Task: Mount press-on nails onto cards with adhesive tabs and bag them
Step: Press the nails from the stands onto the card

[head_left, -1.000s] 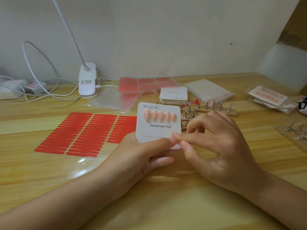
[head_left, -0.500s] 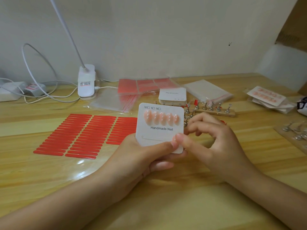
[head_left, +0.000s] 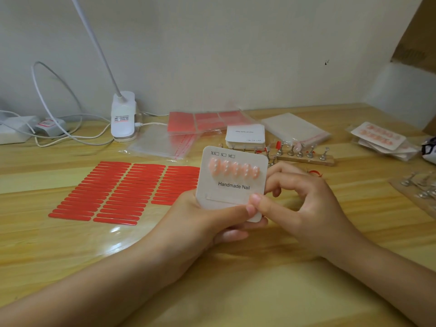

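Here, left hand grips card — right hand pinches its corner, red strips beside.

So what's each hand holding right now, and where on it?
The left hand grips the nail card by its lower edge, thumb across the front. The right hand pinches the card's lower right corner, thumb on the front.

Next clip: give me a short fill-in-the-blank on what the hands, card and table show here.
1. The left hand holds a card printed "Handmade ____".
2. The card's top row carries ____ pink nails.
3. The strips on the table are ____ in colour.
4. The right hand pinches the card's lower ____ corner.

Missing: Nail; five; red; right
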Available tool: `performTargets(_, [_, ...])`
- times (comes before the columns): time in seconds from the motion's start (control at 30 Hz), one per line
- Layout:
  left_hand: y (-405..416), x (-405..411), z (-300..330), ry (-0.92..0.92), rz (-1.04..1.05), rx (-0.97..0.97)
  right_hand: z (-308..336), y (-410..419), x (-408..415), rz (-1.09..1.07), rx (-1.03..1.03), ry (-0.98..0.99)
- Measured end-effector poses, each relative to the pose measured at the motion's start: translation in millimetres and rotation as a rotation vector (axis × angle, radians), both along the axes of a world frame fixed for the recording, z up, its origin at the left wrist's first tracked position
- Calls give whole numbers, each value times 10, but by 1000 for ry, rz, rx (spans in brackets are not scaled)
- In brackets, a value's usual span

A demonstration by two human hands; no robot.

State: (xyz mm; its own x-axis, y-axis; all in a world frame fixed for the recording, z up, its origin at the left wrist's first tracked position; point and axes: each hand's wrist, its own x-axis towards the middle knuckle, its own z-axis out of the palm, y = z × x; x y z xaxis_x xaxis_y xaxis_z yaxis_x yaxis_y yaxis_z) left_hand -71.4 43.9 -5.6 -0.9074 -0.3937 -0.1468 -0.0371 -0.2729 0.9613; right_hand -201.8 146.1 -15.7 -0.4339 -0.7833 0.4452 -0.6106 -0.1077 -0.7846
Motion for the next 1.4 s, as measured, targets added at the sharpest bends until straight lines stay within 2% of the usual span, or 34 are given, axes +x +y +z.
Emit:
performTargets(0.4, [-15, 1, 7, -17, -27, 17, 37, 29, -40, 27, 21, 14])
performTargets(0.57, [-13, 9, 27, -62, -76, 9, 80, 27, -136, -8, -31, -109])
performTargets(0.7, [-44, 30, 64, -85, -117, 12, 72, 32, -165, 20, 72, -134])
performTargets(0.8, [-76, 63, 122, -90, -80, -139, 72, 50, -225, 36, 127, -168])
performTargets(0.87, [-128, 86, 139, -80, 43, -277, 56, 58, -279, 17, 151, -163])
performTargets(0.9, [-154, 95, 131, -65, 120, -398, 43, 63, -305, 9, 165, -150])
performTargets(1.0, [-228, 125, 54, 20, 249, -923, 7, 74, -329, -11, 224, -62])
performTargets(1.13, [-198, 131, -18, 103, 113, -1361, -35, 75, -316, -136, 313, 193])
performTargets(1.27, [-172, 116, -22, 76, -41, -1514, -18, 63, -285, -213, 372, 457])
performTargets(1.4, [-207, 112, 0, 21, -119, -1517, -14, 57, -292, -240, 349, 469])
